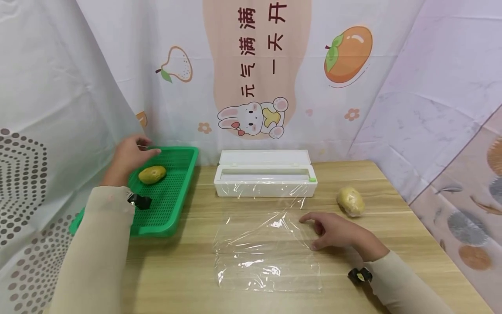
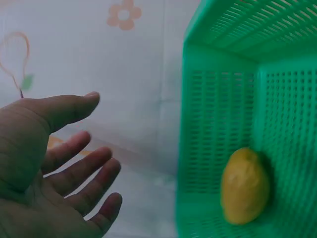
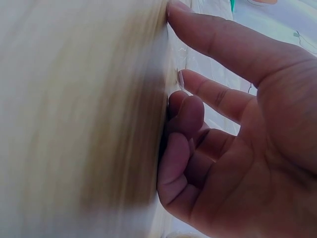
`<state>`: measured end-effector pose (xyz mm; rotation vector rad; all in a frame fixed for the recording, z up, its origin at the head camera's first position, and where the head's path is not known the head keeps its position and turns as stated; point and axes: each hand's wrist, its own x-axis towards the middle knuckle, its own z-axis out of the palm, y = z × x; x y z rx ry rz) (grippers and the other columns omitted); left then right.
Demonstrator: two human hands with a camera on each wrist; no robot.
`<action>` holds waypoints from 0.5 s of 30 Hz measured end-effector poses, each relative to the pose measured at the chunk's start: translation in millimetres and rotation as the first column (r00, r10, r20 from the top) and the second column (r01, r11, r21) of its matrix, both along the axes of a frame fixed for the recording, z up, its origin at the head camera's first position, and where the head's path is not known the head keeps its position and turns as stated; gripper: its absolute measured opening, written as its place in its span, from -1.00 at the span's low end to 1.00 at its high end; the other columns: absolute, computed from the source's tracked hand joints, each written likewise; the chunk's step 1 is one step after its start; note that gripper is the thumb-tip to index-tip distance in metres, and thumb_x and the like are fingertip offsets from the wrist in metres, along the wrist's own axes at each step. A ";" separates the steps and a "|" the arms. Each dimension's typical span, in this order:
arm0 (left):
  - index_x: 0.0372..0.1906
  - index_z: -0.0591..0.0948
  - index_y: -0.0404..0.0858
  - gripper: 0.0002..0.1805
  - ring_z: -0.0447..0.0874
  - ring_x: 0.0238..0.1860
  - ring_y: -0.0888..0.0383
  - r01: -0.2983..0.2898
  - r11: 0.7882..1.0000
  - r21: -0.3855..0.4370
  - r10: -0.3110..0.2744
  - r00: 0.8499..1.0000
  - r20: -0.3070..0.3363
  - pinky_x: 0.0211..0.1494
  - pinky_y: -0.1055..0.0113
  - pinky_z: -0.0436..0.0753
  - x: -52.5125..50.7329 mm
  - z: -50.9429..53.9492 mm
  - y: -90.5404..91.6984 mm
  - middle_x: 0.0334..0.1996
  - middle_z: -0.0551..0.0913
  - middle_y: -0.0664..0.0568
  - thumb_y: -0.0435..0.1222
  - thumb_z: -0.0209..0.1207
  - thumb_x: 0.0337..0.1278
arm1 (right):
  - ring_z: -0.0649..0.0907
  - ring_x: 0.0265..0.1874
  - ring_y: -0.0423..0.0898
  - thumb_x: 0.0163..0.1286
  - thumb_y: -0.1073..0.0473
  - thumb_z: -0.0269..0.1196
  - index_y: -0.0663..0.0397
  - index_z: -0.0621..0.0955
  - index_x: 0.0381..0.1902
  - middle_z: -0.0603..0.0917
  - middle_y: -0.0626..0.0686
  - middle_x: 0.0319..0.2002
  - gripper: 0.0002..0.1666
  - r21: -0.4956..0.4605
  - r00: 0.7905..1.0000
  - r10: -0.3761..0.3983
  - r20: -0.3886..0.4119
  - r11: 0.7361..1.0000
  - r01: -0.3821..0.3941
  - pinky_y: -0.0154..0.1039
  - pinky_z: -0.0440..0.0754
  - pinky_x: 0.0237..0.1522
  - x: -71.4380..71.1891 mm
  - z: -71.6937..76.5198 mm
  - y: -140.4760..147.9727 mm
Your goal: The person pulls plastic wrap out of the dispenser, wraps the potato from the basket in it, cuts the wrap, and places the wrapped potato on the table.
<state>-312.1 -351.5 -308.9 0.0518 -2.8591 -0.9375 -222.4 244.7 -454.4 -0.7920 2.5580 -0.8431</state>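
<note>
My left hand (image 1: 131, 153) hovers over the far left part of a green basket (image 1: 184, 187), fingers spread and nothing held. Below it in the basket lies a yellow oval piece of produce (image 2: 245, 186), which looks like a potato. Over on the right, my right hand (image 1: 337, 231) rests low at the right edge of a sheet of clear cling film (image 1: 266, 257). Its thumb and forefinger reach to the film's edge, apart from each other; the other fingers are curled under. The film runs flat over the table from a white dispenser box (image 1: 266, 188).
Beyond my right hand sits a second yellow piece (image 1: 351, 202), wrapped in film. The dispenser's lid (image 1: 264, 157) stands raised, and a green slider (image 1: 312, 179) is at its right end. A printed curtain (image 1: 176, 109) closes off the back of the wooden table (image 1: 176, 270).
</note>
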 end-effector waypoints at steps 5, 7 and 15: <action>0.57 0.18 -0.39 -0.04 0.21 0.50 -0.39 -0.077 0.985 0.157 0.071 0.997 0.043 0.45 -0.30 0.35 -10.8 -20.2 -9.7 0.52 0.23 -0.43 0.12 0.24 0.36 | 0.50 -0.39 -0.19 0.07 0.07 0.62 -0.13 0.56 0.31 0.56 -0.01 -0.36 -0.17 0.002 1.000 -0.009 0.008 1.000 0.009 -0.30 0.51 -0.32 0.0 0.6 1.4; 0.61 0.12 -0.37 0.00 0.14 0.52 -0.42 -0.092 0.980 0.176 0.081 0.994 0.067 0.47 -0.32 0.30 -14.9 -29.0 -14.9 0.55 0.15 -0.44 0.14 0.24 0.35 | 0.50 -0.39 -0.19 0.07 0.07 0.62 -0.14 0.56 0.31 0.56 -0.01 -0.36 -0.17 0.003 1.000 -0.013 0.007 1.000 0.013 -0.30 0.50 -0.32 -0.1 0.8 1.5; 0.68 -0.08 -0.28 0.09 -0.14 0.62 -0.42 -0.197 0.933 0.302 0.142 0.971 0.194 0.55 -0.33 0.16 -22.9 -70.4 -37.1 0.66 -0.16 -0.33 0.15 0.23 0.35 | 0.49 -0.39 -0.18 0.05 0.06 0.63 -0.12 0.57 0.31 0.55 0.00 -0.37 -0.16 -0.017 1.000 0.001 -0.020 1.000 -0.001 -0.31 0.49 -0.32 -0.9 2.3 2.4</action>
